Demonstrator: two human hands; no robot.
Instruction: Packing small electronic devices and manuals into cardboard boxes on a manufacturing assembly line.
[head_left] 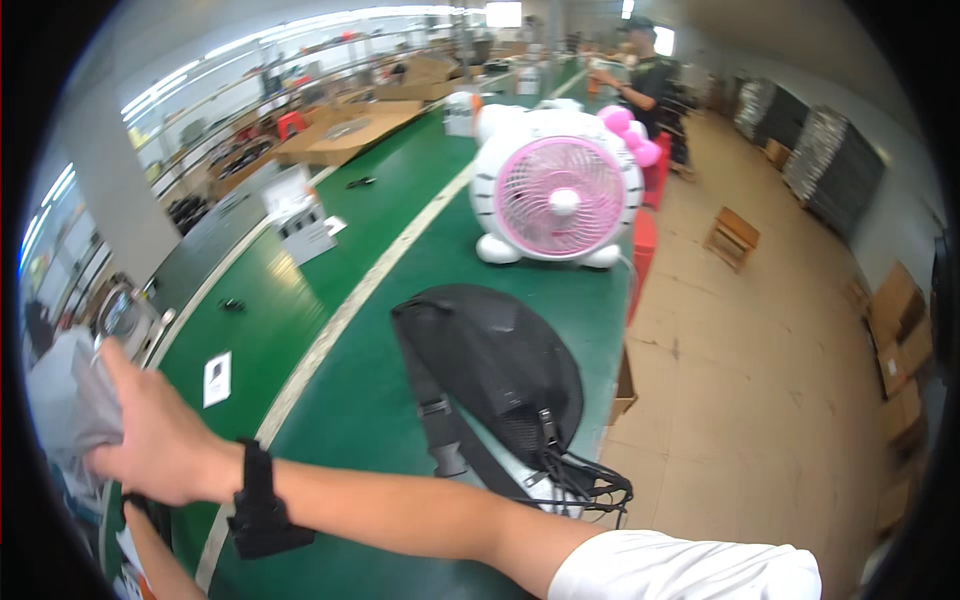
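Observation:
My right arm stretches across the green table to the far left, a black strap round its wrist. There my right hand [160,440] is closed on a grey plastic bag [72,395], thumb and fingers pressed to its side. What the bag contains does not show. Of my left arm only the forearm [158,560] appears at the lower left, below the bag; the left hand itself is hidden. A small white card [217,379] lies on the table just right of the bag.
A black waist bag [490,360] with cables rests on the table, before a pink-and-white fan [562,195]. Small white boxes [300,225] and dark small parts [232,305] stand farther left. Another person [650,85] works at the far end. A wooden stool [733,238] is on the floor.

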